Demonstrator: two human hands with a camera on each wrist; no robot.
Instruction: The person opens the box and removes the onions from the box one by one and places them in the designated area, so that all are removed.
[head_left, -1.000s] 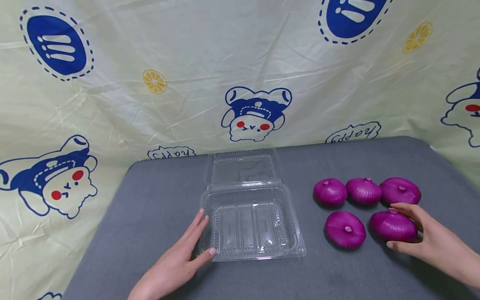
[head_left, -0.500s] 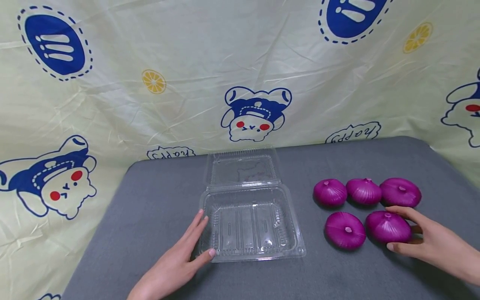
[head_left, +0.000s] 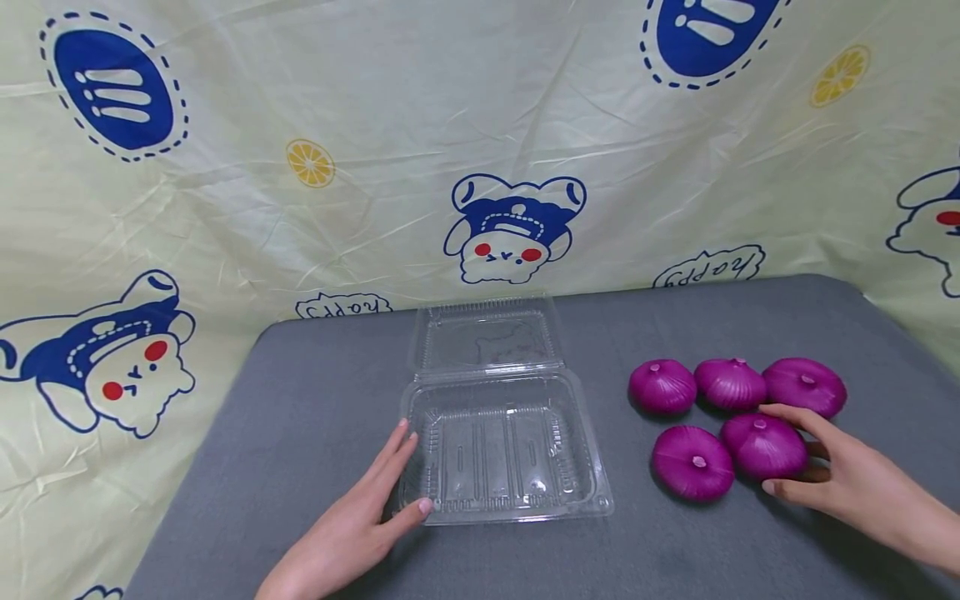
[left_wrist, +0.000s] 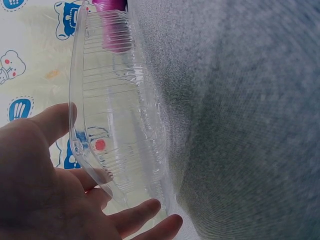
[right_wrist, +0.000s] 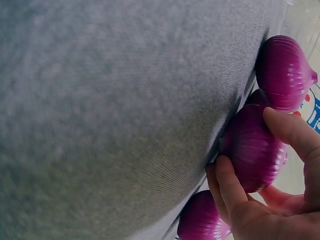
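Note:
My right hand (head_left: 840, 467) grips a purple onion (head_left: 765, 446) from its right side, thumb at the front and fingers behind. In the right wrist view the fingers curl round this onion (right_wrist: 252, 150), close beside another onion. That neighbour (head_left: 692, 463) sits just to its left on the table. My left hand (head_left: 360, 521) rests against the left side of a clear plastic clamshell box (head_left: 592, 483), fingers spread and relaxed. The box lies with its lid (head_left: 487, 337) folded back. In the left wrist view, the thumb and fingers are right at the box's wall (left_wrist: 120, 100).
Behind the gripped onion stands a row of three more onions: left (head_left: 662, 387), middle (head_left: 731, 384) and right (head_left: 805, 387). A grey cloth covers the table (head_left: 322, 392). A printed curtain (head_left: 375, 83) hangs along the back edge.
My right hand has slid the gripped onion leftward, up close to the front-left onion, and its stem now tilts differently. The left hand and the box have stayed in place.

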